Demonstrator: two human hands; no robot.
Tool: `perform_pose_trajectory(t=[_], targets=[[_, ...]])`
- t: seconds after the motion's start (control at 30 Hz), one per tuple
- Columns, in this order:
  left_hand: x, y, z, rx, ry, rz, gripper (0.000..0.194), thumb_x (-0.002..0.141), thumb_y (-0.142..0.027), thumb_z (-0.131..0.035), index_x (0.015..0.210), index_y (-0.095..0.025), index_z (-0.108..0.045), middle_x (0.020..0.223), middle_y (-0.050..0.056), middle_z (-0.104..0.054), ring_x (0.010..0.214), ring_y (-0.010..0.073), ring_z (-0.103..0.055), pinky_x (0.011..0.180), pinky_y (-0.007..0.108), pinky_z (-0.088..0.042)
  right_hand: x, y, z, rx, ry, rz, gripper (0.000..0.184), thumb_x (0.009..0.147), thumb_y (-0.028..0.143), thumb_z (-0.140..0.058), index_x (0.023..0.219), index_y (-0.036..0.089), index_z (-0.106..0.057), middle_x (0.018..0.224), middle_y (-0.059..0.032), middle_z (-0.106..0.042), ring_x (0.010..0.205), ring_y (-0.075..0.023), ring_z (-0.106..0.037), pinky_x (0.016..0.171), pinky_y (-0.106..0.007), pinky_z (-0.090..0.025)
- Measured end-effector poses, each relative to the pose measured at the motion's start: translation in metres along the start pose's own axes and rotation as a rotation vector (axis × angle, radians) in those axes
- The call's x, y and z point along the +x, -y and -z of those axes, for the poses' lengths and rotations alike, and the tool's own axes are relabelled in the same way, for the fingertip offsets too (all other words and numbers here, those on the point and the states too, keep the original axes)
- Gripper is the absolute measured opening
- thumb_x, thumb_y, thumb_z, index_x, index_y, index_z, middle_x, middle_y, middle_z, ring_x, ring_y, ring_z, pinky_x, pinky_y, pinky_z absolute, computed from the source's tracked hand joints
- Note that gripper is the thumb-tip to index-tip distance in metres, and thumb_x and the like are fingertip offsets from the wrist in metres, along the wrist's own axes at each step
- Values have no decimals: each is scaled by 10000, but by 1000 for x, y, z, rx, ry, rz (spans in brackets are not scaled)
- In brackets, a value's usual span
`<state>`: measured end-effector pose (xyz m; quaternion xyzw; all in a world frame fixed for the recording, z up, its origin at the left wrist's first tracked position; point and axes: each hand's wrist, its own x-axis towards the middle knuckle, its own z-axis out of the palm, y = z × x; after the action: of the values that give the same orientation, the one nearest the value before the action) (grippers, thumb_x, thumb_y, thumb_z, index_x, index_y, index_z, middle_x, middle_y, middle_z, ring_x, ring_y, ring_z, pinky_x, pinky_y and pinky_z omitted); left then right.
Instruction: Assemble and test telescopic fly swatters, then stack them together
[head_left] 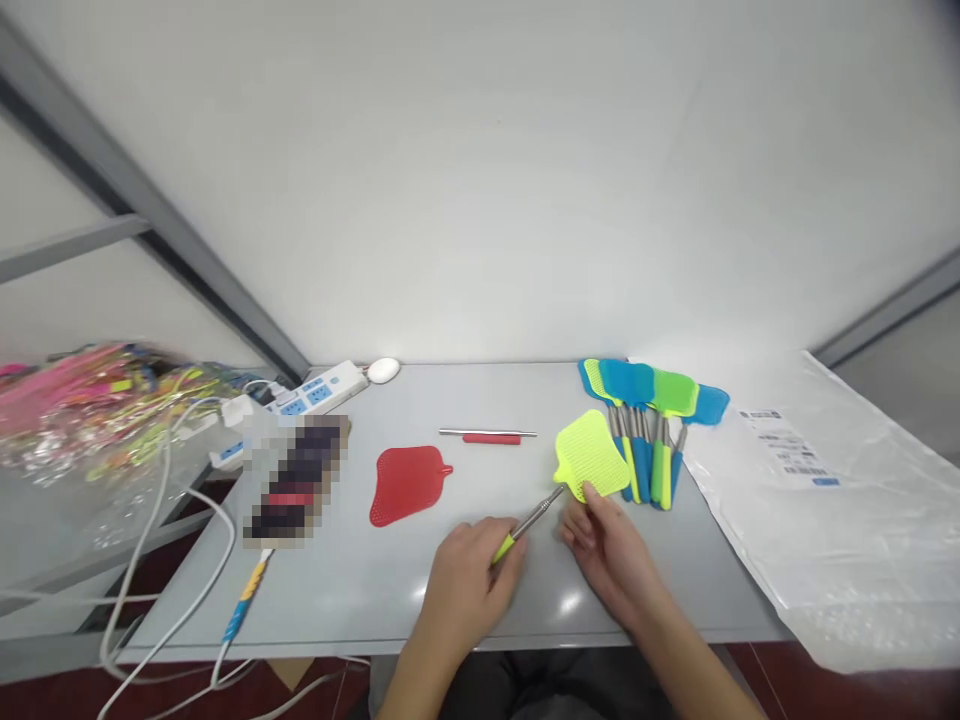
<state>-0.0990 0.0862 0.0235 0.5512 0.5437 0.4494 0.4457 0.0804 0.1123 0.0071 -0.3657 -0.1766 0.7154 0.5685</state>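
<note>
My left hand [478, 572] is closed around a fly swatter handle [529, 522], a metal rod with a yellow-green grip, tilted up to the right. Between thumb and fingers, my right hand [611, 550] pinches the lower edge of a yellow fly swatter head [592, 455]. The rod's tip is close to the neck of this head; whether they touch, I cannot tell. A red fly swatter head [409, 483] lies flat left of my hands. Behind them, a metal rod [454, 432] lies alongside a red grip [491, 439].
Several assembled blue and green fly swatters [649, 400] lie piled at right, beside a white plastic bag [840, 540] with a label. At left are a blurred-out phone-like object [300, 480] with a cable, a power strip [319, 392], white cords [161, 490] and a white oval object [384, 371].
</note>
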Motion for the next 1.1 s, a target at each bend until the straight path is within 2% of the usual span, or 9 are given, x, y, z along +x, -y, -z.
perform_pose_trajectory(t=[0.17, 0.33, 0.5, 0.73, 0.93, 1.1], targets=[[3, 7, -2, 183, 26, -85, 158, 734, -278, -735, 887, -307, -758, 796, 62, -687, 693, 236, -535, 702, 312, -337, -1, -2, -2, 35, -54, 63, 287, 822, 355, -670, 688, 204, -465, 540, 85, -361, 504, -82, -293, 579, -252, -393], [4, 10, -1, 372, 83, -166, 160, 803, -269, -672, 942, -307, -740, 787, 43, -685, 666, 210, -527, 696, 306, -313, -2, -7, -3, 73, -152, 212, 260, 834, 302, -649, 680, 207, -464, 527, 91, -353, 510, -88, -297, 584, -260, -393], [3, 8, 0, 390, 63, -159, 137, 808, -291, -669, 923, -305, -742, 764, 37, -675, 622, 199, -482, 675, 306, -306, -3, -8, -4, -24, -276, 334, 300, 840, 329, -637, 650, 212, -435, 541, 83, -383, 532, -94, -350, 617, -270, -397], [3, 5, 0, 251, 22, -122, 106, 759, -303, -722, 859, -295, -753, 719, 36, -653, 615, 200, -485, 650, 300, -316, -5, -9, -4, -154, -227, 323, 334, 878, 370, -592, 627, 212, -439, 540, 68, -394, 558, -110, -407, 624, -274, -377], [1, 6, 3, 602, 135, -253, 218, 935, -330, -493, 1029, -248, -672, 789, 20, -658, 684, 193, -530, 690, 312, -363, -6, -12, 0, -258, -248, 385, 349, 883, 414, -584, 634, 216, -440, 555, 57, -399, 568, -118, -398, 605, -274, -354], [1, 7, 4, 673, 152, -299, 234, 960, -345, -459, 1034, -224, -646, 760, 4, -635, 683, 172, -535, 692, 309, -377, -10, -11, 2, -443, -215, 454, 400, 903, 475, -532, 617, 218, -422, 564, 45, -397, 566, -119, -383, 578, -278, -330]])
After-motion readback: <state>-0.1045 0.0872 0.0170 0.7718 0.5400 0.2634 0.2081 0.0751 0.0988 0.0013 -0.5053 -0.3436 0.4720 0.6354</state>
